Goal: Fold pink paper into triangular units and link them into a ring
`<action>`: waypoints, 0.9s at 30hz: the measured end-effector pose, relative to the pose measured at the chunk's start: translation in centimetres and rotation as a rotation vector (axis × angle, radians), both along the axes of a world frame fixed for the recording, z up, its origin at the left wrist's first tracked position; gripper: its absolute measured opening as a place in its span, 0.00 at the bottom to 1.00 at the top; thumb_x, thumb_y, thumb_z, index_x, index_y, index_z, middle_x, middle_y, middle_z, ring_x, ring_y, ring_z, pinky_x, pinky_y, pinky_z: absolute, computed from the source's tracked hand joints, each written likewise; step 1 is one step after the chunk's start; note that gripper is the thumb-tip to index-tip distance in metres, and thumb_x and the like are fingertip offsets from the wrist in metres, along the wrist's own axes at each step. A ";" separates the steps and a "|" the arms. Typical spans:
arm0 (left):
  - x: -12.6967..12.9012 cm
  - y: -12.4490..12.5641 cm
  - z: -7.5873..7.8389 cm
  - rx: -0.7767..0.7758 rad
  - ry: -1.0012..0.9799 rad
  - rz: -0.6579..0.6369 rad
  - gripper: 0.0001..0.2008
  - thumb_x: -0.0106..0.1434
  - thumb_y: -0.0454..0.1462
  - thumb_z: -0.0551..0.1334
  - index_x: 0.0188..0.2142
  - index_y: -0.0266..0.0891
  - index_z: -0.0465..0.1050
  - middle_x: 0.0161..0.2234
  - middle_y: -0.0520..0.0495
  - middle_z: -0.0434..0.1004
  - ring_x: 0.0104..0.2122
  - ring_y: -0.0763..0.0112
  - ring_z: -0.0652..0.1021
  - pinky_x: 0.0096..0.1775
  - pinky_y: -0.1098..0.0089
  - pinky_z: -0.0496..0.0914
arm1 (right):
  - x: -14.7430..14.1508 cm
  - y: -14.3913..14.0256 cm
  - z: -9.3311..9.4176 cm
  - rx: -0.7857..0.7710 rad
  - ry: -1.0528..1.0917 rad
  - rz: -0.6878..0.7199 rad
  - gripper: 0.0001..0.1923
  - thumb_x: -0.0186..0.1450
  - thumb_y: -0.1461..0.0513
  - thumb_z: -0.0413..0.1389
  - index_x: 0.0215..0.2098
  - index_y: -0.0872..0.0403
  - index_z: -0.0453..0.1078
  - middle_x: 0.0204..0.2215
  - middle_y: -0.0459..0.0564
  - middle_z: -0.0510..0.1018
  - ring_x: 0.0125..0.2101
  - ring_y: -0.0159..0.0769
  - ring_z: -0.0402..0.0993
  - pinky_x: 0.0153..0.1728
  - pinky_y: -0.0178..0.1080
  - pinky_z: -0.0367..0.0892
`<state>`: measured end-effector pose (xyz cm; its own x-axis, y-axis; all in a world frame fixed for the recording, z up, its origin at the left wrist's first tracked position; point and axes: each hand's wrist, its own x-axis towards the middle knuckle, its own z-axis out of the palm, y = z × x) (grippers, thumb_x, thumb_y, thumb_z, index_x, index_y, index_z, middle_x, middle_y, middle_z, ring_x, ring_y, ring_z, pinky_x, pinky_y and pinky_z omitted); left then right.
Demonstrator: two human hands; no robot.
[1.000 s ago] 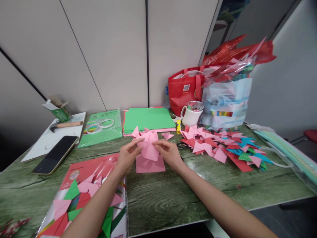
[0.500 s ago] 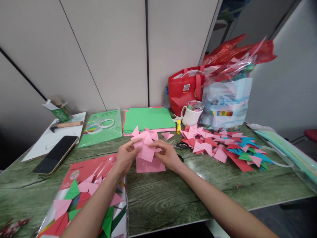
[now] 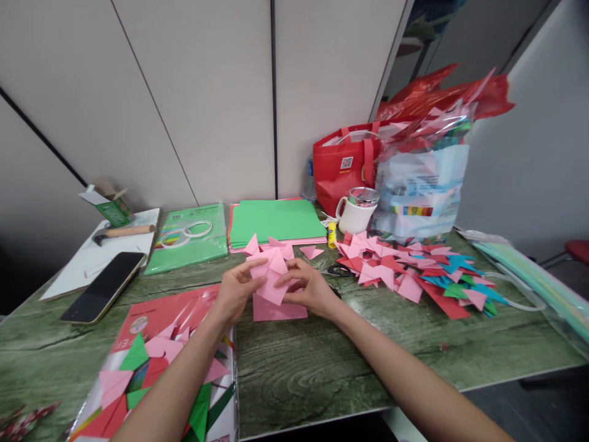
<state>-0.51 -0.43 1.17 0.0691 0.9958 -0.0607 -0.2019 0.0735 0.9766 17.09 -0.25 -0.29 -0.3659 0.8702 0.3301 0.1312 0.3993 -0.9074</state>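
— Head view: what are the hands on?
— Left hand (image 3: 234, 291) and right hand (image 3: 309, 287) both pinch a folded pink paper piece (image 3: 271, 277), fingers closed on its edges, just above a flat pink sheet (image 3: 278, 309) on the green table (image 3: 322, 362).
— And around them?
— Green paper stack (image 3: 275, 220) behind; a heap of folded triangles (image 3: 405, 273) to the right, a phone (image 3: 103, 286) well to the left.
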 end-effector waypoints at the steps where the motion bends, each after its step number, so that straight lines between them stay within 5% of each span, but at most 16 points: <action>1: 0.0 0.0 0.0 -0.006 0.000 -0.003 0.25 0.40 0.33 0.70 0.41 0.33 0.74 0.21 0.50 0.73 0.22 0.75 0.71 0.25 0.74 0.65 | 0.1 0.0 0.0 -0.004 0.005 0.020 0.11 0.47 0.67 0.62 0.30 0.52 0.75 0.36 0.47 0.63 0.34 0.31 0.65 0.27 0.31 0.67; 10: 0.0 -0.2 0.3 -0.025 -0.052 -0.096 0.25 0.40 0.30 0.69 0.42 0.35 0.73 0.32 0.45 0.76 0.29 0.72 0.74 0.31 0.71 0.68 | 0.3 0.0 0.6 0.061 -0.126 0.087 0.10 0.47 0.63 0.64 0.30 0.51 0.76 0.29 0.46 0.61 0.32 0.32 0.62 0.27 0.32 0.63; 17: 0.0 -0.2 0.0 0.065 0.139 -0.107 0.24 0.42 0.33 0.69 0.42 0.34 0.73 0.21 0.52 0.70 0.20 0.78 0.66 0.23 0.76 0.61 | 0.1 0.2 0.3 -0.033 0.018 -0.026 0.12 0.46 0.55 0.64 0.24 0.54 0.73 0.29 0.46 0.65 0.32 0.32 0.64 0.20 0.28 0.58; 24: 0.4 -0.6 0.6 0.078 0.201 -0.093 0.18 0.50 0.40 0.64 0.41 0.36 0.75 0.16 0.56 0.62 0.17 0.81 0.59 0.20 0.77 0.54 | -0.4 0.2 -0.1 -0.103 0.164 -0.159 0.14 0.47 0.54 0.63 0.22 0.56 0.67 0.20 0.43 0.69 0.21 0.27 0.62 0.20 0.30 0.58; 27: 0.5 -0.8 0.7 0.081 0.204 -0.125 0.20 0.47 0.39 0.66 0.42 0.37 0.74 0.19 0.54 0.66 0.19 0.80 0.62 0.22 0.77 0.57 | -0.5 0.2 -0.2 -0.120 0.202 -0.190 0.15 0.46 0.53 0.63 0.23 0.55 0.67 0.20 0.44 0.70 0.20 0.29 0.65 0.21 0.32 0.61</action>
